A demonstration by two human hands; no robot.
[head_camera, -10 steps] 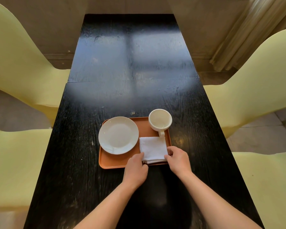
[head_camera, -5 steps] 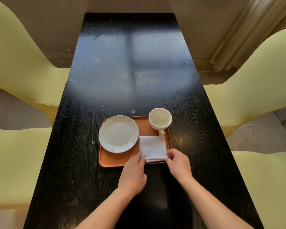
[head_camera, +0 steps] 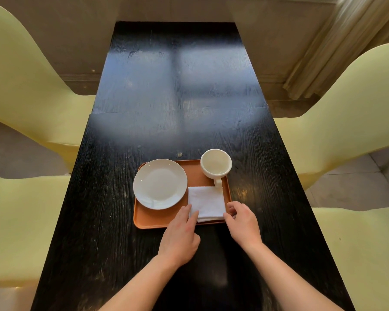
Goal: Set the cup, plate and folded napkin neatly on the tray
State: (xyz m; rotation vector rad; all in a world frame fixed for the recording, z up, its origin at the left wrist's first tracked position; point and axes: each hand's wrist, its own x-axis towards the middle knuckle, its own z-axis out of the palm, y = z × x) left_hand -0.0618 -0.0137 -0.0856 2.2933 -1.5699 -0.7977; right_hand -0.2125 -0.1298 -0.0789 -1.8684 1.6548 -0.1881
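An orange tray (head_camera: 157, 217) lies on the black table. A round white plate (head_camera: 160, 183) rests on its left half. A white cup (head_camera: 215, 163) stands at the tray's far right corner, handle pointing toward me. A folded white napkin (head_camera: 206, 203) lies flat on the tray's near right part, just below the cup's handle. My left hand (head_camera: 180, 237) has its fingers stretched out, fingertips touching the napkin's near left corner. My right hand (head_camera: 242, 219) is curled at the napkin's near right corner by the tray's edge; whether it pinches the cloth is hidden.
The long black wooden table (head_camera: 177, 97) runs away from me to a wall. Pale yellow chairs stand on both sides, two on the left (head_camera: 25, 90) and two on the right (head_camera: 346, 113). A curtain (head_camera: 346, 41) hangs at the back right.
My left hand has uncurled from the napkin's near edge and its fingers now lie flat at the left corner. The napkin sits squarer. My right hand has barely moved.
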